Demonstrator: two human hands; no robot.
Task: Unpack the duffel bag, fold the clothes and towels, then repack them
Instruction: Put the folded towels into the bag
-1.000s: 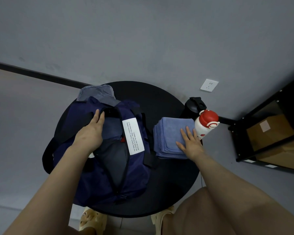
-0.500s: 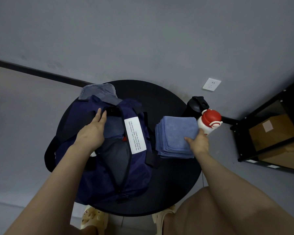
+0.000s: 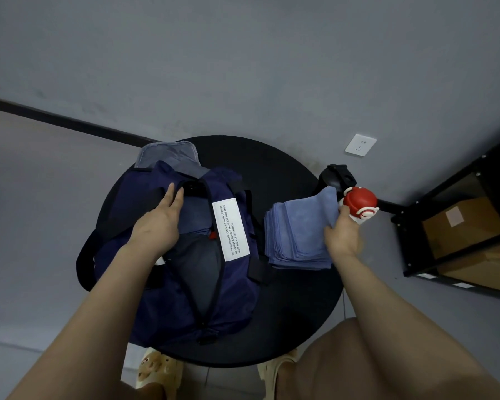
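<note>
I note the stack of folded blue towels [image 3: 296, 232] on the right half of the round black table [image 3: 272, 157], just beside the navy duffel bag [image 3: 234, 290]. Change observed: 1 second ago my right hand [image 3: 342, 236] lay flat on the stack; it now pinches the top towel at its near-right edge, and that towel's far corner stands lifted toward the red-capped bottle [image 3: 358, 207]. The rest of the stack is undisturbed. My left hand [image 3: 159, 223] is unchanged, fingers straight and together, pressing the bag's left flap back so the zip opening [image 3: 197, 261] stays wide. A grey garment [image 3: 168, 155] lies behind the bag. I judge that repacking is under way: the lifted towel is the next item for the opening. Risk: dragging it may skew the towels beneath.
</note>
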